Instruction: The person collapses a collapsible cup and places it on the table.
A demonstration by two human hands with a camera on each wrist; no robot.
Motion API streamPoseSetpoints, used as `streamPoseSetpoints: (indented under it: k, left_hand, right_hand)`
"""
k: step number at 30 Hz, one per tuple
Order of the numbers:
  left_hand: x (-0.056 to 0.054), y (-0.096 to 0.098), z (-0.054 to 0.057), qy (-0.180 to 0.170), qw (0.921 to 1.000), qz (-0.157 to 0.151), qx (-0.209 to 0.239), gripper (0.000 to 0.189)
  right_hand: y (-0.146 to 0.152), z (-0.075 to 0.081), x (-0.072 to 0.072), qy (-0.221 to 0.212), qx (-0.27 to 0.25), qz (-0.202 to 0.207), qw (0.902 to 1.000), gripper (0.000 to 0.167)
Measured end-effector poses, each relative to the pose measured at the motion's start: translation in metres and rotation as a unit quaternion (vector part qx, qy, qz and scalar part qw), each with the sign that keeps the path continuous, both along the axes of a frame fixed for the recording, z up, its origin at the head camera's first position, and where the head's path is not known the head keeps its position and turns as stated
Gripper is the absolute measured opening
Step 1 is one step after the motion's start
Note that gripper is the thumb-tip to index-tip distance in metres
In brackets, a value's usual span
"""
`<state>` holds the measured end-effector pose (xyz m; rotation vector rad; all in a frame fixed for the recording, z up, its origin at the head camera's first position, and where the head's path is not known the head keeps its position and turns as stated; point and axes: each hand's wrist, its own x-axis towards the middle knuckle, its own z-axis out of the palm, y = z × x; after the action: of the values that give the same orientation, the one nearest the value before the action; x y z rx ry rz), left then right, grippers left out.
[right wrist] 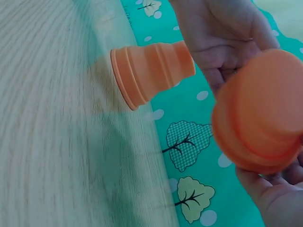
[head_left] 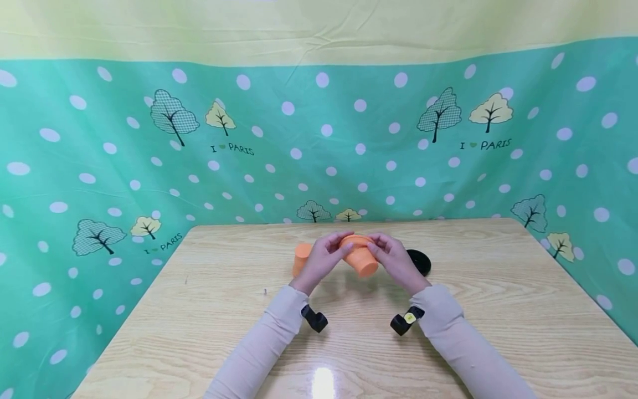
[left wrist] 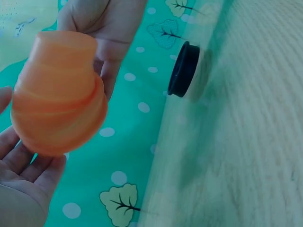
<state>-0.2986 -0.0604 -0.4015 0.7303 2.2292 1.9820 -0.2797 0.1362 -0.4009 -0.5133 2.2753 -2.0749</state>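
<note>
An orange collapsible cup [head_left: 360, 257] with stepped, soft-looking walls is held above the table, its narrow base tilted down toward me. My left hand [head_left: 323, 256] grips its wide rim from the left, thumb on the near side. On the other side of the rim, my right hand [head_left: 396, 259] pinches it in the same way. In the left wrist view the cup's wall [left wrist: 61, 90] looks skewed and partly folded. A second orange cup [right wrist: 151, 71] stands upside down on the table beside my left hand. Behind my right hand lies a black round lid-like piece [left wrist: 184, 70], partly hidden in the head view.
The wooden table [head_left: 224, 332] reaches back to a green dotted curtain [head_left: 324, 144] with printed trees. Black wrist cameras [head_left: 314, 318] sit at both cuffs, low over the tabletop.
</note>
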Motion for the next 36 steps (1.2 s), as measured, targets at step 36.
streamPoseSetpoints:
  k: [36]
  left_hand:
    - [0.02, 0.005, 0.027, -0.019, 0.9979, 0.027, 0.056, 0.032]
  right_hand:
    - [-0.014, 0.0, -0.001, -0.03, -0.136, -0.064, 0.9881, 0.029]
